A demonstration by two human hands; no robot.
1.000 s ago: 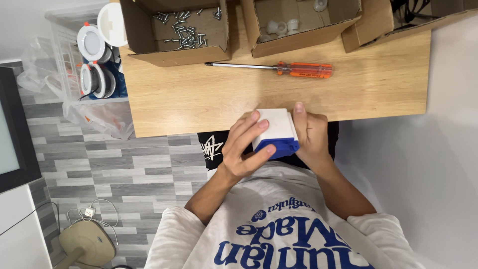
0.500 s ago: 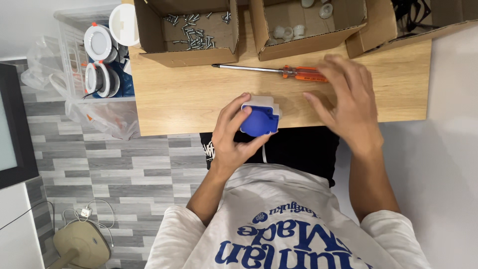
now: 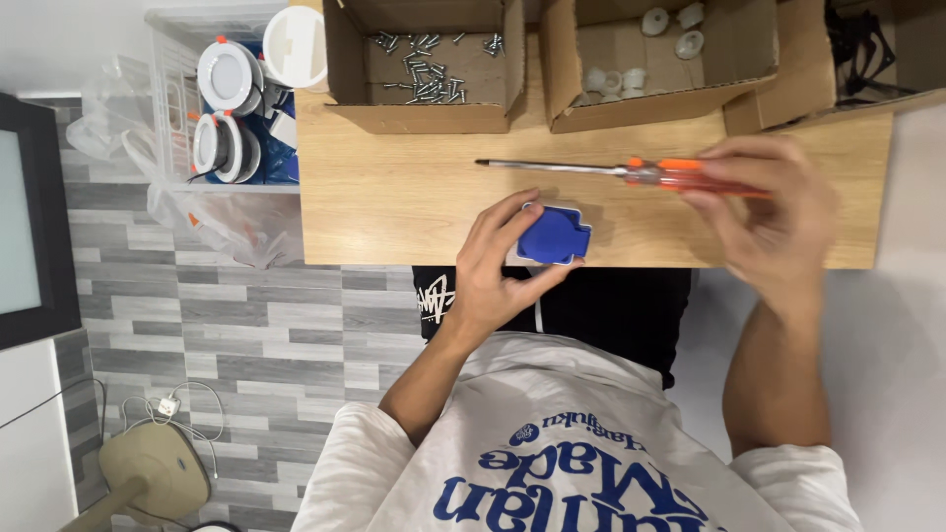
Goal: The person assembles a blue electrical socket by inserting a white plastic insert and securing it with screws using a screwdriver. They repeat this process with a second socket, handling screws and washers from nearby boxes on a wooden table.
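Blue socket housing: sits at the near edge of the wooden worktop, a white base showing beneath the blue cover. Left hand cups it from the near side, grip pinching the housing between thumb and fingers. Judged a light, rigid moulded-plastic part; smooth faces likely slippery, so the flat side walls look the best place to hold, not the hinged-looking cover.

Screwdriver: lies beyond the housing and to its right, steel shaft pointing left, orange translucent handle at the right end. Right hand is over the handle, fingers curled onto it; whether the grip has fully closed cannot be told. Judged stiff, light, apt to roll; the handle is the place to take it.

Packages, relative to the housing:
- Open brown cardboard box of screws, beyond and slightly left
- Open brown cardboard box of small white fittings, beyond and right
- Third brown box further right, dark cables inside
- Clear plastic bin well to the left, off the worktop, holding round white lamp fittings with orange clips

No legible signs assessed
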